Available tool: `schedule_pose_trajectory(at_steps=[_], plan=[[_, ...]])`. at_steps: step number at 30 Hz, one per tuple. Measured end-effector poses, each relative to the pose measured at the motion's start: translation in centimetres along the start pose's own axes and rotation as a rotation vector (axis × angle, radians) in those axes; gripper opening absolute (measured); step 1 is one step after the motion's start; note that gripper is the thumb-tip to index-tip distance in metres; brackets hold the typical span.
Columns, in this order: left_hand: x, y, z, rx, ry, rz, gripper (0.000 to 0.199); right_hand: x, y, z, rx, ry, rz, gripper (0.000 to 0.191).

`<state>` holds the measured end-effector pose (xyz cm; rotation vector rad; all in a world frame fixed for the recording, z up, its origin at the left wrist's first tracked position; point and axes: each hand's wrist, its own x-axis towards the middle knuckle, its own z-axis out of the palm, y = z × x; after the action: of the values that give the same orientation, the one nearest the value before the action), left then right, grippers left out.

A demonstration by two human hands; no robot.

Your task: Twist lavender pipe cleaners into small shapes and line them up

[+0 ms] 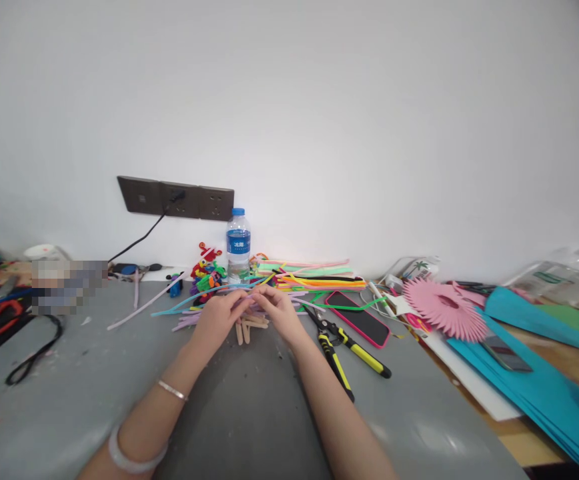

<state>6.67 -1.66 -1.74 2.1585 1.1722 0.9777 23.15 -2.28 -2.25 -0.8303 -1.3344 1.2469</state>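
Purple pipe cleaners [185, 323] by the fingers [267, 295]; bottle [238, 241] behind; pliers [326, 326] right

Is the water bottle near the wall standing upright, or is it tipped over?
Upright: the bottle stands vertically, with its blue cap on top.

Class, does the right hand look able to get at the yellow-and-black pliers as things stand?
Probably yes: the right hand is near the pliers, whose handles lie uncovered on the gray table; nothing visible blocks the way.
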Motion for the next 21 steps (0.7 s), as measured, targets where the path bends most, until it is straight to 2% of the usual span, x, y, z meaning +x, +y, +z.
schedule_pose_trajectory(at_steps=[9,21], plan=[[0.14,-0.13,-0.29,-0.029,0.001,-0.018,0.029,0.09,0.53,0.53,0.099,-0.035,0.005,0.026],[0.09,0.16,-0.08,0.008,-0.052,-0.01,0.035,0.05,-0.21,-0.12,-0.068,-0.058,-0.057,0.031]])
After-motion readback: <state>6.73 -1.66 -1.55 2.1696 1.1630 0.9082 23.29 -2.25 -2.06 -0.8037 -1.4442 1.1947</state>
